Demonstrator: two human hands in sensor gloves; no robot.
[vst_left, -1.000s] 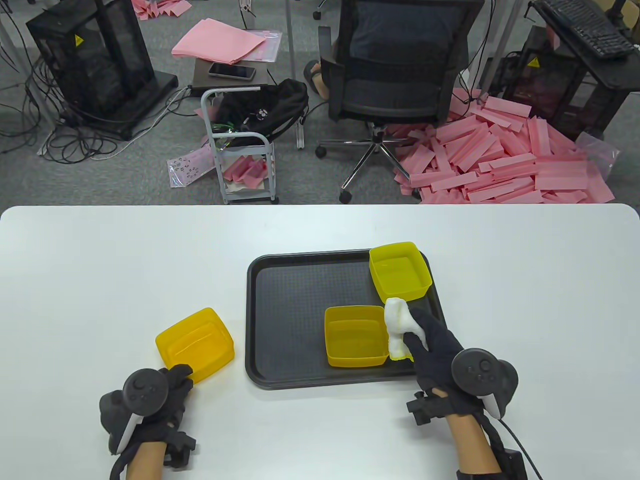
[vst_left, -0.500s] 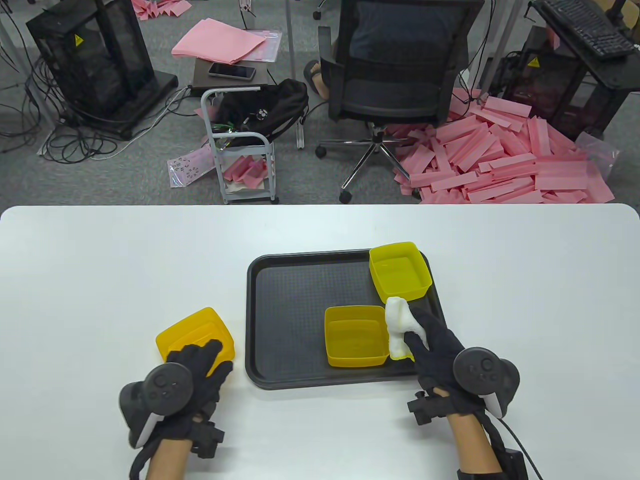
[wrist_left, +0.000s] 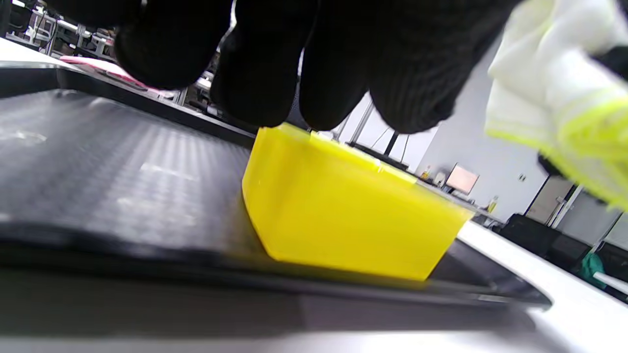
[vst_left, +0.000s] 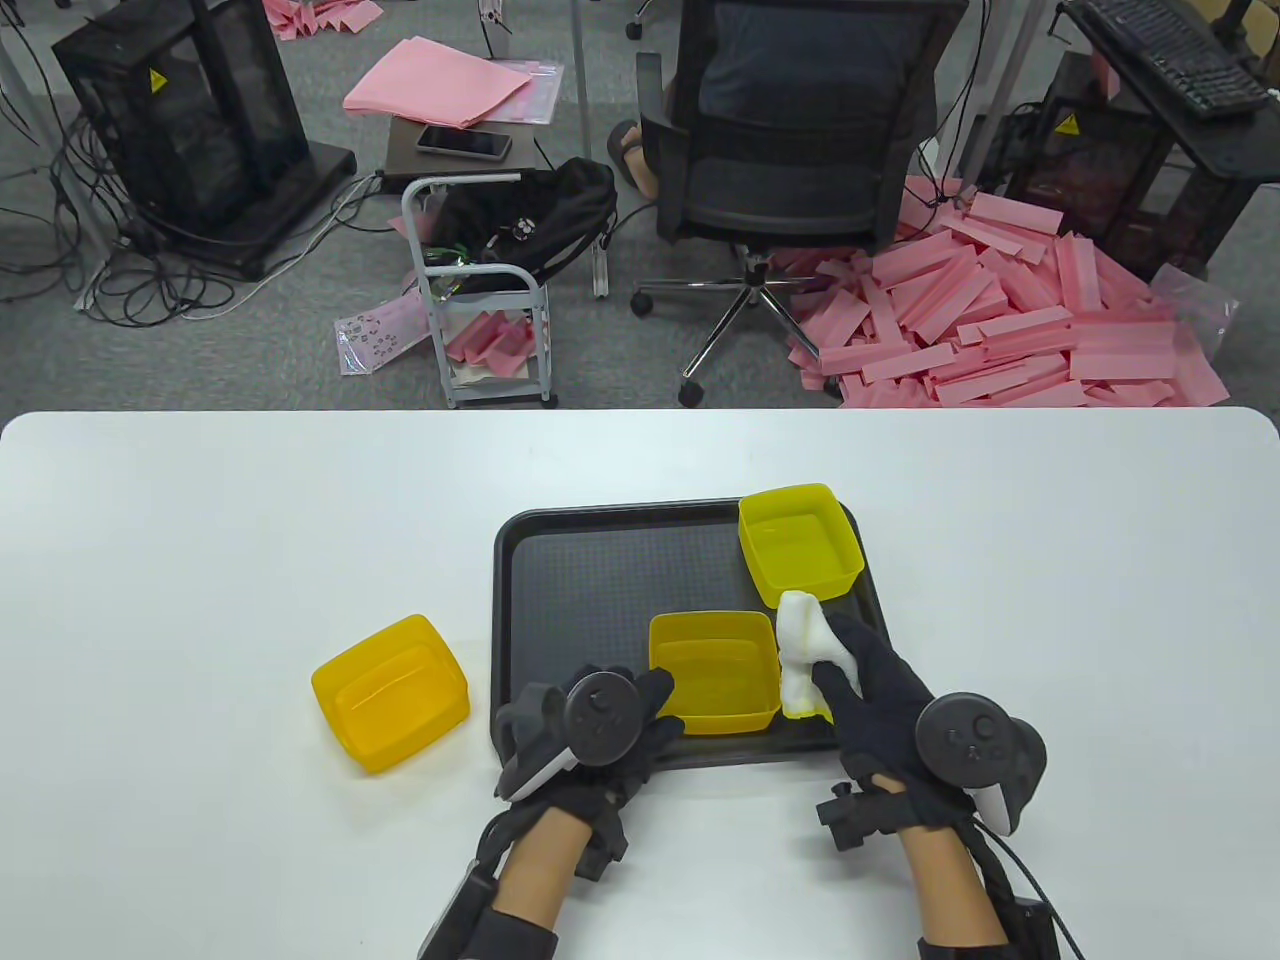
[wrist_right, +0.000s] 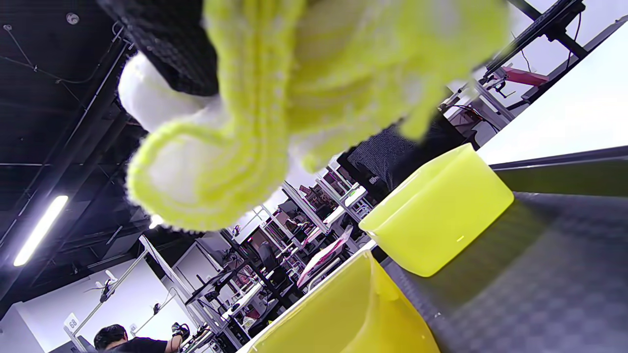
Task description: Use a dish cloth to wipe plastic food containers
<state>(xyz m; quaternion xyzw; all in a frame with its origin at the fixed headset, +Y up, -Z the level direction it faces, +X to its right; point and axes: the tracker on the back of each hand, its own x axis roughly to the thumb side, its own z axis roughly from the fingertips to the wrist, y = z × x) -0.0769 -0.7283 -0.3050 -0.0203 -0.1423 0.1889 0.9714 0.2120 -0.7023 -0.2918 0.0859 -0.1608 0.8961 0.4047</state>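
The left hand [vst_left: 600, 735] sat over the near edge of the black tray [vst_left: 600, 580], its fingers loosely extended and holding nothing, fingertips [wrist_left: 338, 83] right at the near-left corner of the near yellow container [vst_left: 714, 672]. Whether they actually touched the rim could not be told; in the left wrist view they hung just above it. That container stood open side up by the tray's near edge, its long axis running left to right, directly ahead and slightly right of the left hand. The right hand [vst_left: 870, 690] flanked its right side, curled around the bunched dish cloth [vst_left: 803, 655], which lay just beside the container's right wall. So the left hand was the nearer free one, likely meant to steady or lift it. 2 more containers waited: a far container [vst_left: 800, 545] at the tray's far-right corner, and an orange-yellow container [vst_left: 390, 695] on the table, left of the tray.
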